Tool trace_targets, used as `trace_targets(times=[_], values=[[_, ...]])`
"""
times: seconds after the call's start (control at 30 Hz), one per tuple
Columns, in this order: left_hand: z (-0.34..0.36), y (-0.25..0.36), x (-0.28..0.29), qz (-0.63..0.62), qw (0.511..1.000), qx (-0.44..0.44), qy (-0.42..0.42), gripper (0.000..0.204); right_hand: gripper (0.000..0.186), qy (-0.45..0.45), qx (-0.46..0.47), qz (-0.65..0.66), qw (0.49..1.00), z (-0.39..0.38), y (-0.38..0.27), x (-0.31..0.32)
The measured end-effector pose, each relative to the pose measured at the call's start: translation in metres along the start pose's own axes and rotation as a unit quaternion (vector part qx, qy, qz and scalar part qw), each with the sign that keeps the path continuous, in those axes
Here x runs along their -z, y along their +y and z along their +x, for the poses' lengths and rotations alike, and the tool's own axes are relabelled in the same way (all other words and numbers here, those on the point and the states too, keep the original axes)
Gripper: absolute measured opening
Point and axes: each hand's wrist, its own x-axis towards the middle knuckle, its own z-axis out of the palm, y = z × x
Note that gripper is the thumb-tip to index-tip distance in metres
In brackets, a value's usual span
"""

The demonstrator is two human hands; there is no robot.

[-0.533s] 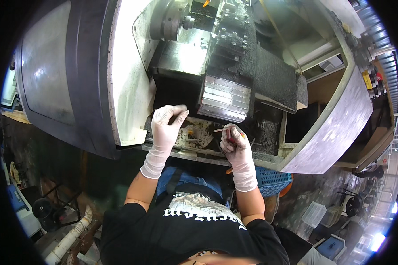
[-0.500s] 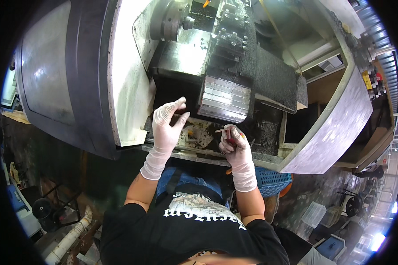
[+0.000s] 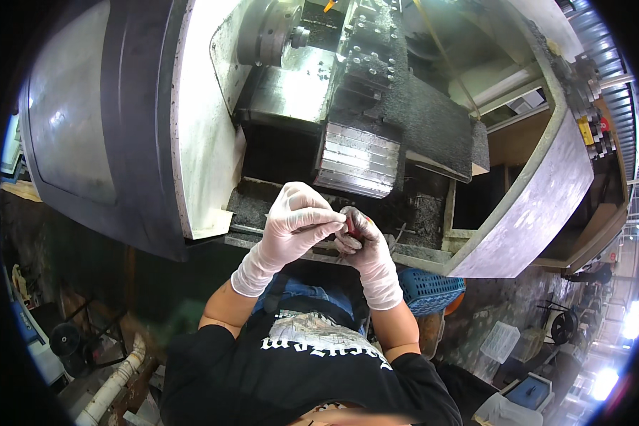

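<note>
My gloved left hand (image 3: 305,221) has its fingertips pinched at the top of my right hand, on something I cannot make out. My gloved right hand (image 3: 356,233), with darkened fingers, is curled around a small red object (image 3: 353,226), mostly hidden by the fingers. Both hands are in front of the open machine's lower opening. Just beyond them is a ribbed metal slide cover (image 3: 356,160), with a bolted dark tool block (image 3: 369,64) above it and a round steel chuck (image 3: 266,35) at upper left.
A grey machine door (image 3: 106,121) stands at left, and a light metal housing edge (image 3: 518,206) at right. Below the opening are a blue basket (image 3: 433,291) and a white crate (image 3: 499,343) on the floor. A pipe (image 3: 113,383) lies at lower left.
My left hand has moved right and down to meet my right hand, its fingertips now pinched there. My right hand has shifted slightly left and down.
</note>
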Motion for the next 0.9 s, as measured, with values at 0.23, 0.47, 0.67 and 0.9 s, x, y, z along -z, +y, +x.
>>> trace_targets(times=[0.23, 0.47, 0.67, 0.9], values=[[-0.014, -0.014, -0.003, -0.472, 0.845, 0.245, 0.056, 0.002, 0.022, 0.033, 0.054, -0.155, 0.986, 0.016, -0.024, -0.026], [-0.039, -0.041, 0.001, -0.700, 0.661, 0.229, 0.143, 0.015, 0.013, -0.095, 0.023, -0.492, 0.865, 0.057, -0.076, -0.088], [-0.072, -0.069, 0.010, -0.671, 0.605, 0.358, 0.235, 0.015, 0.014, 0.109, 0.350, -0.773, 0.518, 0.157, -0.179, -0.113], [-0.101, -0.082, 0.000, -0.598, 0.595, 0.485, 0.230, 0.008, 0.021, 0.241, 0.311, -0.795, 0.461, 0.279, -0.217, -0.090]])
